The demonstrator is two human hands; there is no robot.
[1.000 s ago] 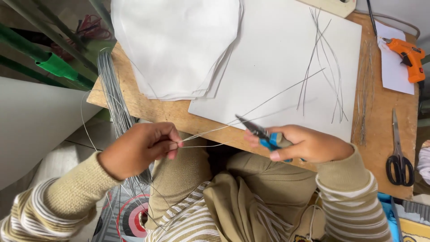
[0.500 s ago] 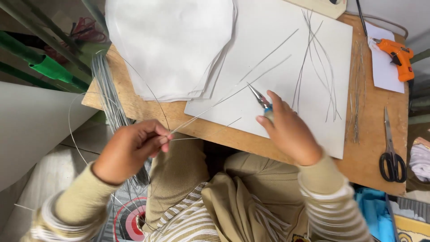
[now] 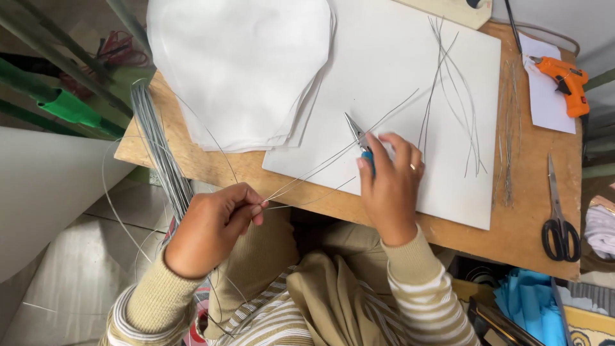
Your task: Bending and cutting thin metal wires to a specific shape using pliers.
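head view: left hand [image 3: 214,227] pinches thin wires [image 3: 333,157] at the table edge, fingers closed. right hand [image 3: 387,186] wraps blue-handled pliers [image 3: 357,136] on the white board [image 3: 397,64]. around: stacked white sheets [image 3: 243,64], loose wires [image 3: 448,96], scissors [image 3: 558,218], orange glue gun [image 3: 567,82]. wooden table [image 3: 519,224], tiled floor [image 3: 70,282].

A wooden table [image 3: 512,230] carries everything. A large white board [image 3: 410,70] lies flat across its middle — the landmark here. Left of the board sits a stack of white cut sheets [image 3: 243,64], overlapping its edge. Right of it lie thin wire lengths [image 3: 509,128], black-handled scissors [image 3: 558,218] and — farther back — an orange glue gun [image 3: 567,82] (resting partly on white paper [image 3: 544,102]).
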